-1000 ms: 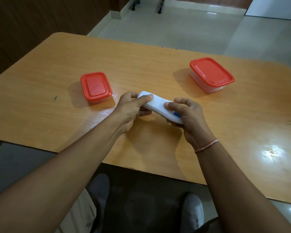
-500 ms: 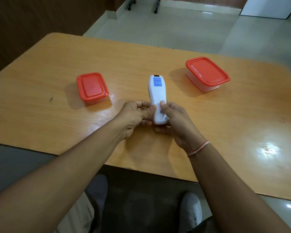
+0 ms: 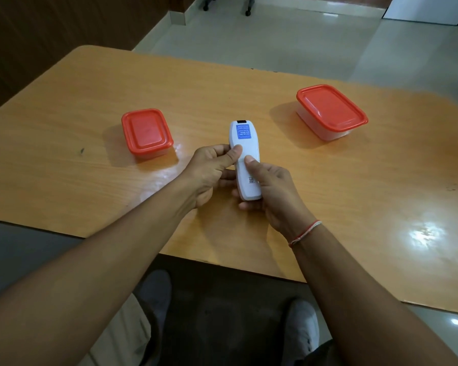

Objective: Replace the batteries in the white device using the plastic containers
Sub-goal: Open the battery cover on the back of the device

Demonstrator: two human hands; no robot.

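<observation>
My left hand (image 3: 209, 173) and right hand (image 3: 273, 191) grip the white device (image 3: 245, 154) above the tabletop (image 3: 90, 96), fingers curled around it, thumbs on its back. Two red-lidded containers, the small container (image 3: 146, 133) and the large container (image 3: 331, 110), flank it, lids on.

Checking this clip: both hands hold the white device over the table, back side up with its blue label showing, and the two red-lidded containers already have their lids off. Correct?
Not quite. In the head view both containers, the smaller and the larger, are closed under their red lids. The rest holds: left hand and right hand hold the white device, blue label up.
</observation>
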